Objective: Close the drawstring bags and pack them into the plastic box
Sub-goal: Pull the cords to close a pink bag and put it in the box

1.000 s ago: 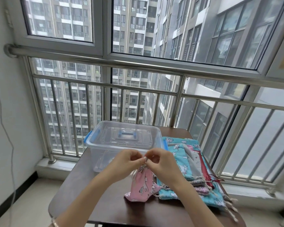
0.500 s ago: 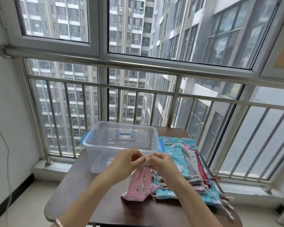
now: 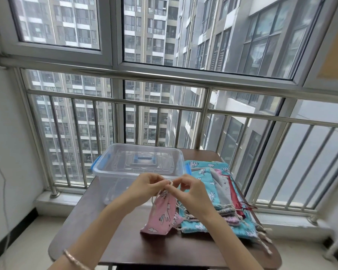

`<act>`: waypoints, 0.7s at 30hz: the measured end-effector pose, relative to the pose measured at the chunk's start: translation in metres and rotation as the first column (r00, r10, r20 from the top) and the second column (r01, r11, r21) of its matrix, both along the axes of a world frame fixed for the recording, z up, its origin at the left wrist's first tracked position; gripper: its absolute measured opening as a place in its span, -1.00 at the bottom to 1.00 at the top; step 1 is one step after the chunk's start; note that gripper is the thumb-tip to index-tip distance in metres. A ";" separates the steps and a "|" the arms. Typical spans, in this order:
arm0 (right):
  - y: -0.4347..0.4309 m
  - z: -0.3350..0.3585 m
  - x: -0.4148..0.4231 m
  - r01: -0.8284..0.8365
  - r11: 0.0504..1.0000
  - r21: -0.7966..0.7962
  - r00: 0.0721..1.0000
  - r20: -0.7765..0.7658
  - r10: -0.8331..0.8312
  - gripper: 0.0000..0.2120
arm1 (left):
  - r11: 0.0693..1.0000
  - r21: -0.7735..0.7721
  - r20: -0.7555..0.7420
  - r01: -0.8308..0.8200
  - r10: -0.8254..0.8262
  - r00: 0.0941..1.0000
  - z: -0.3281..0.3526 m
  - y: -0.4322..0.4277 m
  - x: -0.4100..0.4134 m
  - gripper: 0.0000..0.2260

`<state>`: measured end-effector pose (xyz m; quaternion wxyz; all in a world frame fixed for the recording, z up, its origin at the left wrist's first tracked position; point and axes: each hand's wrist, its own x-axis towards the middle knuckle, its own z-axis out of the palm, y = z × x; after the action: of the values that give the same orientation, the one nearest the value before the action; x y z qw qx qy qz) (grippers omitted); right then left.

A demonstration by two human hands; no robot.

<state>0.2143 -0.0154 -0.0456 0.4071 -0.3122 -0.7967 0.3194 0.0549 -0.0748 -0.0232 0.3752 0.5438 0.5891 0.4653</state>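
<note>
A pink drawstring bag (image 3: 162, 215) with white animal prints hangs over the table, its bottom resting on the wood. My left hand (image 3: 148, 185) and my right hand (image 3: 189, 190) meet just above its gathered mouth, both pinching the pale drawstring (image 3: 171, 183). Behind the hands stands the clear plastic box (image 3: 113, 172) with blue latches, and its lid appears to be on. To the right lies a pile of drawstring bags (image 3: 205, 176), mostly turquoise, with grey, pink and red ones on top.
The small dark wooden table (image 3: 109, 238) stands against a steel window railing (image 3: 164, 106). Corded bag ends (image 3: 261, 238) hang near the table's right front edge. A white wall with a thin cable (image 3: 0, 172) is on the left.
The camera view has tipped slightly, shifting the scene. My hands stay together at the bag's mouth, still working the cord; the bag hangs much as before.
</note>
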 end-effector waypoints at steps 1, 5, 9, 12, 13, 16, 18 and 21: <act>0.001 0.000 0.000 0.008 1.000 0.011 1.000 -0.004 -0.008 -0.81 | 1.000 -0.005 -0.004 0.009 -0.009 1.000 0.001 -0.001 -0.001 -0.81; 0.007 0.000 0.003 0.022 1.000 -0.018 1.000 -0.005 -0.023 -0.87 | 0.999 0.003 -0.036 0.055 -0.054 0.998 0.001 -0.003 -0.010 -0.91; 0.017 0.006 0.016 -0.016 1.000 -0.015 0.998 0.066 0.017 -0.89 | 0.995 0.103 -0.417 -0.016 0.057 0.907 -0.002 -0.009 -0.029 -0.90; 0.017 0.009 0.022 -0.112 0.992 -0.057 0.982 0.144 0.119 -0.89 | 0.969 0.225 -0.646 -0.105 0.229 0.728 -0.004 -0.020 -0.025 -0.92; 0.017 0.008 0.023 -0.144 0.987 -0.078 0.976 0.154 0.155 -0.89 | 0.959 0.247 -0.675 -0.135 0.271 0.687 -0.005 -0.023 -0.019 -0.91; 0.014 0.012 0.023 -0.196 0.961 -0.193 0.962 0.153 0.227 -0.84 | 0.962 0.213 -0.599 -0.172 0.267 0.755 -0.011 -0.025 -0.005 -0.91; 0.014 0.016 0.022 -0.188 0.941 -0.280 0.950 0.190 0.247 -0.73 | 0.967 0.190 -0.491 -0.168 0.242 0.837 -0.016 -0.025 0.000 -0.89; 0.014 0.019 0.018 -0.180 0.888 -0.424 0.953 0.148 0.263 -0.70 | 0.959 0.222 -0.327 -0.174 0.242 0.914 -0.021 -0.025 0.006 -0.82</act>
<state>0.2319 -0.0017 -0.0270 0.2116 -0.3270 -0.7806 0.4888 0.0612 -0.1000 -0.0439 0.1591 0.5850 0.6545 0.4518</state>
